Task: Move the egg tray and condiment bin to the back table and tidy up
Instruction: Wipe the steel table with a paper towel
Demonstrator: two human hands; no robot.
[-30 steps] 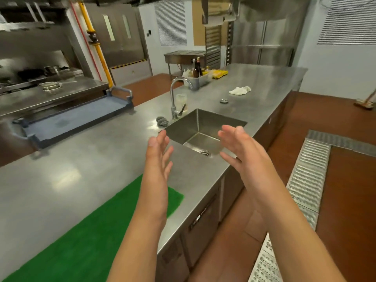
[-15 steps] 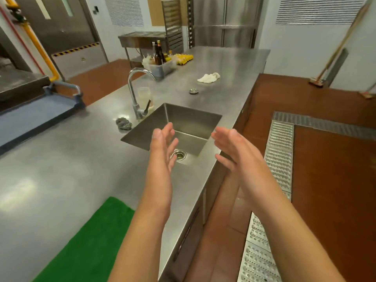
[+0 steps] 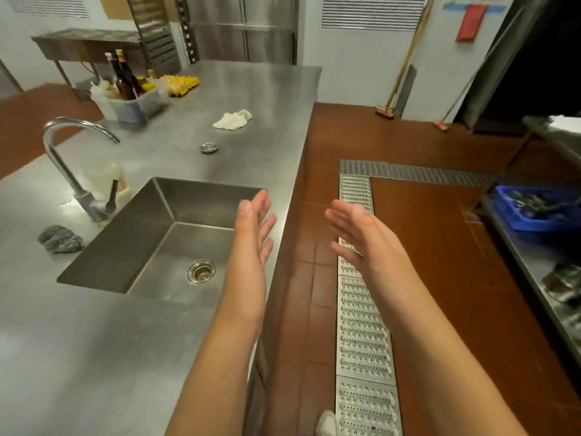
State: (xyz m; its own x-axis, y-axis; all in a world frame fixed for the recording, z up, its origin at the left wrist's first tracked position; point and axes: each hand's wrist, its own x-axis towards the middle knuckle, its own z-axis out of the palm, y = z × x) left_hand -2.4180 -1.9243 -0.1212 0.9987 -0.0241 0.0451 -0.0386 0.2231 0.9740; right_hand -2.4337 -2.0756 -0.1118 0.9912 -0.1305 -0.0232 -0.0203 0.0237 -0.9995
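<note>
Head view showed the clear plastic condiment bin of bottles (image 3: 138, 103) and yellow egg tray (image 3: 182, 83) far left on the steel counter (image 3: 267, 99), well beyond both hands. Left hand (image 3: 251, 234) was nearer; right hand (image 3: 361, 237) hung over the floor, fingers (image 3: 338, 215) straight, apart, holding nothing.

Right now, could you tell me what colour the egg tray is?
Yellow, seen in the head view: egg tray.

beside my sink (image 3: 163, 234) of dull brushed steel, the tap (image 3: 67, 152) is glossy chrome. beyond the sink sit a translucent plastic condiment bin (image 3: 138, 105) and soft white cloth (image 3: 232, 120).
</note>
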